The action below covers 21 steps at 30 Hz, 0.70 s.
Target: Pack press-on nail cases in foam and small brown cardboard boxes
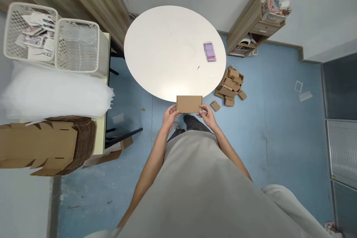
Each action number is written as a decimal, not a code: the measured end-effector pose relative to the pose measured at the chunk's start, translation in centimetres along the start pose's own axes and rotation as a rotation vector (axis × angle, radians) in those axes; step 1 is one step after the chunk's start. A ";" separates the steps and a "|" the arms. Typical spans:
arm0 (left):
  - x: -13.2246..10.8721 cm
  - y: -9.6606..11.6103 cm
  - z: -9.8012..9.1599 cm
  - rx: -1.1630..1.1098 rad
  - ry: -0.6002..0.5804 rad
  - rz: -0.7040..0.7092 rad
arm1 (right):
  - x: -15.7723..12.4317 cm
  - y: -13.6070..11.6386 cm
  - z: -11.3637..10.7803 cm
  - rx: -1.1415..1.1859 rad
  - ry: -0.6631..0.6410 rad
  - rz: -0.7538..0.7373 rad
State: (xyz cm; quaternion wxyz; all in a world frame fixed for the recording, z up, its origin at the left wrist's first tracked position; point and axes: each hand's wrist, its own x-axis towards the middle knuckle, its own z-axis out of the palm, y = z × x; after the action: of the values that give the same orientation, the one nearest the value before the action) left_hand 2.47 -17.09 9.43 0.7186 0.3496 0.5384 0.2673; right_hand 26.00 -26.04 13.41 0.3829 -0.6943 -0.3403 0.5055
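Observation:
A closed brown cardboard box point(189, 104), small and flat, is held level in front of my body at the near edge of the round white table point(167, 52). My left hand point(169, 117) grips its left near corner, thumb and fingers closed on it. At the opposite corner my right hand point(208, 116) pinches the box the same way. A blurred purple item point(210, 51) lies on the right part of the table, with a small dark mark point(198, 68) near it.
Several small boxes point(229, 83) fill and surround a carton on the floor at right. At left, a side table holds white baskets point(77, 44), a stack of white foam sheets point(55, 91) and flattened cardboard point(39, 143). A wooden cabinet point(251, 26) stands at the back right.

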 end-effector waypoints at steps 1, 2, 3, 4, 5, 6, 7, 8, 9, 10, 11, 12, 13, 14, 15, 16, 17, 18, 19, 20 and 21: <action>-0.3 -0.2 0.3 -0.010 0.007 -0.012 | -0.3 0.5 -0.4 0.012 0.000 0.013; -0.6 -0.4 0.6 -0.018 0.012 -0.021 | -0.4 1.0 -0.7 0.024 -0.002 0.024; -0.8 -0.5 1.0 -0.018 0.012 -0.026 | -0.3 1.5 -1.1 0.036 -0.003 0.034; -0.9 -0.5 1.4 -0.009 0.008 -0.026 | -0.2 1.8 -1.6 0.046 -0.002 0.043; -0.8 -0.5 1.9 0.010 0.000 -0.024 | 0.0 2.1 -2.1 0.056 0.005 0.051; -0.5 -0.4 2.5 0.036 -0.011 -0.020 | 0.4 2.3 -2.8 0.066 0.017 0.060; -0.1 -0.3 3.3 0.066 -0.022 -0.016 | 0.7 2.4 -3.6 0.078 0.033 0.067; 0.4 -0.1 4.3 0.098 -0.032 -0.014 | 1.2 2.6 -4.6 0.092 0.048 0.071; 1.1 0.1 5.4 0.136 -0.041 -0.014 | 1.6 2.7 -5.8 0.108 0.060 0.074; 1.9 0.3 6.8 0.182 -0.050 -0.014 | 2.1 2.9 -7.1 0.127 0.069 0.079; 2.8 0.5 8.4 0.237 -0.060 -0.015 | 2.6 3.2 -8.6 0.145 0.079 0.088; 3.8 0.6 10.1 0.300 -0.076 -0.017 | 3.0 3.6 -10.2 0.162 0.094 0.106; 4.7 0.7 12.0 0.365 -0.098 -0.021 | 3.5 4.0 -12.0 0.177 0.113 0.133; 5.6 0.8 14.1 0.427 -0.124 -0.029 | 3.9 4.6 -13.8 0.191 0.136 0.167; 6.6 0.8 16.3 0.484 -0.153 -0.040 | 4.3 5.3 -15.8 0.204 0.157 0.201; 7.4 0.7 18.6 0.534 -0.183 -0.049 | 4.6 6.0 -17.8 0.217 0.177 0.232; 8.2 0.5 21.0 0.581 -0.211 -0.054 | 4.8 6.8 -19.8 0.232 0.197 0.258; 8.9 0.2 23.5 0.628 -0.237 -0.056 | 5.0 7.7 -21.8 0.247 0.219 0.279; 9.6 -0.2 26.0 0.678 -0.264 -0.056 | 5.1 8.5 -23.9 0.260 0.244 0.298; 10.2 -0.6 28.5 0.731 -0.291 -0.055 | 5.1 9.2 -25.8 0.270 0.271 0.315; 10.8 -1.1 30.9 0.787 -0.317 -0.058 | 5.1 9.9 -27.7 0.277 0.300 0.331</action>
State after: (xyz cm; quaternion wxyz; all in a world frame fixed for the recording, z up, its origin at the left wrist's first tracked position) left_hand 35.13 -16.13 7.64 0.6115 0.6188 0.4919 -0.0357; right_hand 54.81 -31.53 7.86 0.4323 -0.7487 -0.0893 0.4946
